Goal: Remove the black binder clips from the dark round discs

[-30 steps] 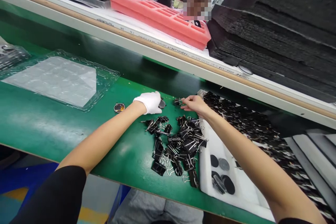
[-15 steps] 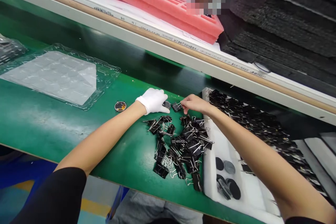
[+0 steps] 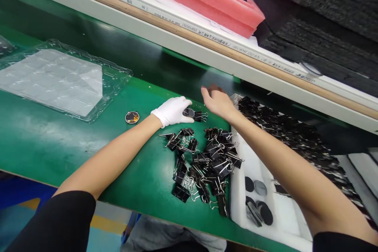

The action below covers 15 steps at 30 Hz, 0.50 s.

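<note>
Pinching the dark round part point(image 3: 189, 113) by its rim on the green bench point(image 3: 138, 161), the gloved left hand point(image 3: 171, 111); bare right hand point(image 3: 217, 102) hovers loosely spread. Part's probably light, scratchable, best held edgewise; adjoining binder clip point(image 3: 199, 116) looks stiff.

Near the far edge of the counter point(image 3: 147, 181), our gloved left hand point(image 3: 173, 111) grips a round dark part point(image 3: 189, 113). A black binder clip point(image 3: 199, 116) meets the part's right side; whether it bites, we cannot tell. Our bare right hand point(image 3: 219, 101), fingers loosely parted, hangs just beyond that clip. We have a heap of clips point(image 3: 203, 165) toward the near edge, right beside a white foam tray point(image 3: 236, 201) carrying dark discs point(image 3: 266, 213). Toward the left end lie a round watch-like part point(image 3: 132, 117) and a clear plastic tray point(image 3: 116, 82).
</note>
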Each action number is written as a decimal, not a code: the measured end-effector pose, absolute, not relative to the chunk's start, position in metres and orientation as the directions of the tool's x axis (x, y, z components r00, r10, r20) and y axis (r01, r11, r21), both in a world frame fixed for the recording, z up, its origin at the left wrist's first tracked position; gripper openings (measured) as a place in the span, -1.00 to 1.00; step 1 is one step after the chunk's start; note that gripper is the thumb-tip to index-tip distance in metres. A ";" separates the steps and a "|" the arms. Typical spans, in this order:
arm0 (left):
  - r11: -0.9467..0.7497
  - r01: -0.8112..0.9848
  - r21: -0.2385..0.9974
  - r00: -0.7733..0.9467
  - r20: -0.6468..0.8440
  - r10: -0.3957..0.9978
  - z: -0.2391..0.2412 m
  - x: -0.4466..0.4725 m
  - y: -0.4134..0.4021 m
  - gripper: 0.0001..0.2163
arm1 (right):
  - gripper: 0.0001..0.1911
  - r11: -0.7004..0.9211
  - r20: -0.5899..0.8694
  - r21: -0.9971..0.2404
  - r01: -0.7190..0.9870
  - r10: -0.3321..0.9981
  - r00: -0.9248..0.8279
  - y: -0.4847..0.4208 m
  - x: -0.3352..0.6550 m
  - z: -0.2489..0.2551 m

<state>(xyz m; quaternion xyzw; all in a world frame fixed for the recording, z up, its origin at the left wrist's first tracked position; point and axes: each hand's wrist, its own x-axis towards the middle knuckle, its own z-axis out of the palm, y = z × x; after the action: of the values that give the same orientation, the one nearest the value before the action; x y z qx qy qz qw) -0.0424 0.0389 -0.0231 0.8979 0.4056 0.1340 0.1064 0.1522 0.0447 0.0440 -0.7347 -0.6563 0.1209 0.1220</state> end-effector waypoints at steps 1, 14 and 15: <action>-0.650 0.696 0.306 0.635 0.160 0.756 -0.023 -0.042 0.039 -0.35 | -0.27 -0.104 -0.020 -0.392 0.914 0.994 0.104 0.049 0.147 0.035; -0.646 0.647 0.404 0.655 0.138 0.743 -0.027 -0.042 0.046 -0.48 | -0.49 -0.150 -0.028 -0.585 0.797 0.986 0.165 0.051 0.158 -0.024; -0.649 0.647 0.400 0.659 0.136 0.740 -0.027 -0.041 0.046 -0.48 | -0.50 -0.144 -0.003 -0.581 0.801 0.985 0.174 0.050 0.158 -0.026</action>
<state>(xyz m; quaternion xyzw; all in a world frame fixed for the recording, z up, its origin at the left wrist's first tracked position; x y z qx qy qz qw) -0.0410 0.0462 -0.0269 0.8964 0.3868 0.1452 0.1607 0.1580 0.0505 -0.0257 -0.7301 -0.6115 0.1970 0.2327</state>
